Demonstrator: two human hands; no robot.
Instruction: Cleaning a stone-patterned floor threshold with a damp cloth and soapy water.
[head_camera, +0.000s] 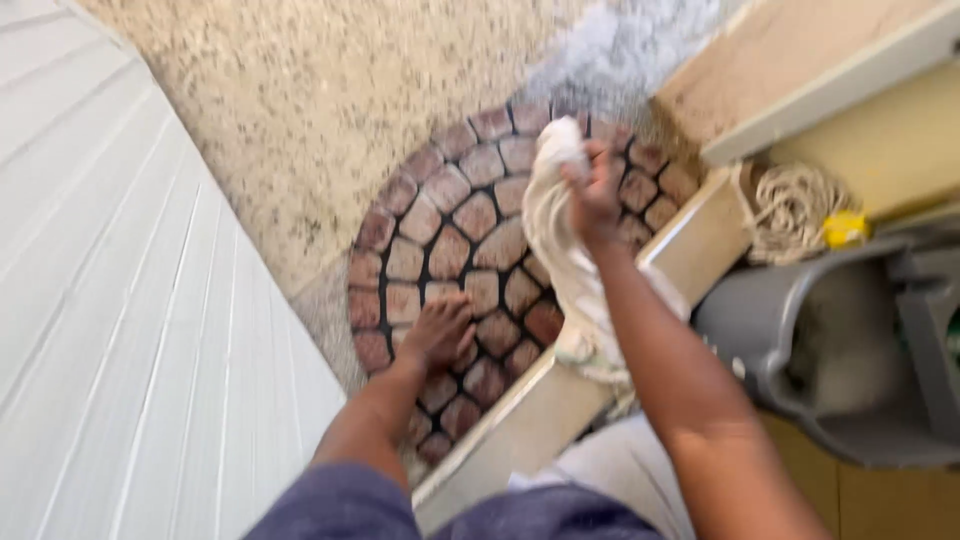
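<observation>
My right hand (594, 196) is shut on a cream-white cloth (556, 232). The cloth hangs twisted from the fist down over the doorstep edge. My left hand (438, 332) lies palm down, fingers spread, on a half-round doormat (450, 230) patterned like reddish cobblestones. The cloth hangs over the mat's right part. The picture is blurred by motion.
Speckled stone floor (330, 90) surrounds the mat. A white panelled door or wall (110, 330) fills the left. A pale threshold (540, 410) runs diagonally below the mat. At right stand a grey mop bucket (800, 340) and a string mop head (795, 205).
</observation>
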